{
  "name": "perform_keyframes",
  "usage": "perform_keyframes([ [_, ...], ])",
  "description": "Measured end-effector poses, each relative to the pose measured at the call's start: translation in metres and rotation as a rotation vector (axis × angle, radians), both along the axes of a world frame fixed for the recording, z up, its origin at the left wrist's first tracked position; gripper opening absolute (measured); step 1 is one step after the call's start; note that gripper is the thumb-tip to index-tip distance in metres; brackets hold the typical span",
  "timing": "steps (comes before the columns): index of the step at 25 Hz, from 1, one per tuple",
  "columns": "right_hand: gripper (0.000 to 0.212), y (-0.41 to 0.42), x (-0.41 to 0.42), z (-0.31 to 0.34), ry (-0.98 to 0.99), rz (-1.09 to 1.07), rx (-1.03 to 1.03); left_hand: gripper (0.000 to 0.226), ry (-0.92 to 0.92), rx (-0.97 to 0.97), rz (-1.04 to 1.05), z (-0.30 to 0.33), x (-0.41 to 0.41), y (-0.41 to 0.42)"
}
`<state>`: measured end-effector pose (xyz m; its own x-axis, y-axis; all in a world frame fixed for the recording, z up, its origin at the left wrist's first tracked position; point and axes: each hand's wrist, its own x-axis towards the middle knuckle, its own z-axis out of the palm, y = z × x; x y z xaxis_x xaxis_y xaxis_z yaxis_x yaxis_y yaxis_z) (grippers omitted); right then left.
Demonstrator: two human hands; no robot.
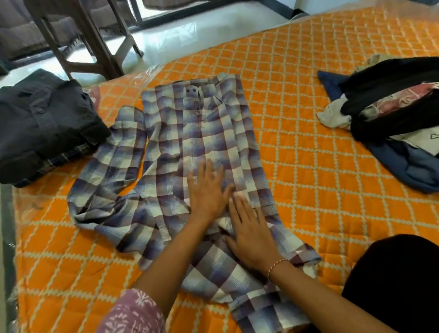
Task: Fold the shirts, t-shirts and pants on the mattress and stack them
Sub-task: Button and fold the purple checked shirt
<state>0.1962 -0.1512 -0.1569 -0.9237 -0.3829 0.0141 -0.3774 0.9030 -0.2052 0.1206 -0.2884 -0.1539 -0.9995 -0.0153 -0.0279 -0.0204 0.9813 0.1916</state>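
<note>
Your left hand [207,191] and right hand [250,232] press flat on the checked shirt [198,141] (one sleeve folded in) on the mattress [316,137].

A mauve sleeve [128,326] printed with white flowers is worn; a thin bracelet [276,265] is seen; black trousers [406,283] are worn.

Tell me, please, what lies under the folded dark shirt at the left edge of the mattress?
Under the folded dark shirt a dark plaid garment shows only as a strip along its near edge. The rest is covered, so whether more lies beneath cannot be seen.
</note>
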Motion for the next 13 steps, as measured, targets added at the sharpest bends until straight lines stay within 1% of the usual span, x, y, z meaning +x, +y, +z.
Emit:
perform_keyframes([
  [1,0.067,0.004,0.008,-0.011,-0.049,0.017,0.042,0.074,-0.103,0.002,-0.062,-0.009,0.009,0.002],
  [2,0.065,0.01,0.015,-0.018,-0.059,0.019,0.061,0.082,-0.165,0.005,-0.07,-0.017,0.015,0.0],
  [4,0.063,0.019,0.025,-0.023,-0.039,0.035,0.076,0.089,-0.201,0.016,-0.043,-0.022,0.014,-0.005],
  [6,0.069,0.023,0.033,-0.016,0.034,0.057,0.122,0.079,-0.239,-0.033,-0.038,-0.01,0.013,0.001],
  [8,0.072,0.032,0.038,0.0,0.04,-0.009,0.125,0.067,-0.192,-0.072,-0.065,0.006,0.02,0.019],
  [10,0.062,0.043,0.045,0.007,0.015,-0.06,0.12,0.065,-0.19,-0.017,-0.112,0.014,0.029,0.039],
  [11,0.056,0.047,0.05,0.009,-0.008,-0.021,0.103,0.067,-0.241,0.019,-0.135,0.014,0.034,0.047],
  [12,0.049,0.05,0.051,0.012,-0.083,0.057,0.063,0.07,-0.304,0.044,-0.152,0.012,0.038,0.051],
  [13,0.039,0.049,0.051,0.018,-0.197,0.111,-0.013,0.075,-0.349,0.043,-0.162,0.008,0.039,0.054],
])
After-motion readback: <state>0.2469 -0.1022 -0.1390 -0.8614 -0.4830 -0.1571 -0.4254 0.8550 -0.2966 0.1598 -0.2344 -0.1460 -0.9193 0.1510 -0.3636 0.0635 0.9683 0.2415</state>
